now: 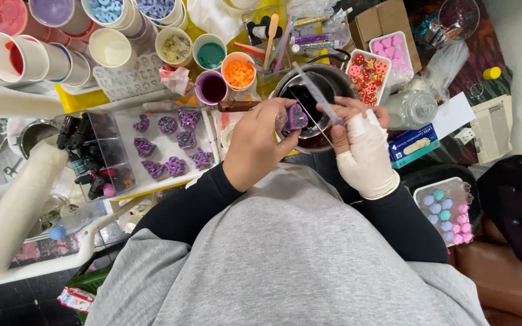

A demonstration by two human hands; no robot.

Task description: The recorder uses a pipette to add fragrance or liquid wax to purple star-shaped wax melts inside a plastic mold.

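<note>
Purple wax colours most of what lies before the person in the head view, and the small purple piece (pixel 296 116) sits pinched between the thumb and fingertips of the left hand (pixel 255 145), held right over the dark metal pot (pixel 312 90) so that any drips would fall back into it rather than onto the grey sweatshirt below. The left fingers are curled tight around the piece, tilting its face toward the other hand. The right hand (pixel 364 151), wrapped in a pale glove with the fingertips cut away, closes its fingers on a thin clear dropper (pixel 318 93) that slants up and away across the pot, its lower end close to the purple piece, an angle that suits working on the piece's surface. Just to the left, a white tray (pixel 209 136) carries a set of similar purple shapes (pixel 173 145) laid apart from one another, probably so they do not stick together. Beyond the pot stand paper cups (pixel 225 66) of orange, teal and dark purple material, near enough to reach without shifting. A narrow tray of red and pink shapes (pixel 370 72) rests to the right of the pot, and another tray of pastel balls (pixel 448 211) lies by the right elbow, well apart from the work.
</note>
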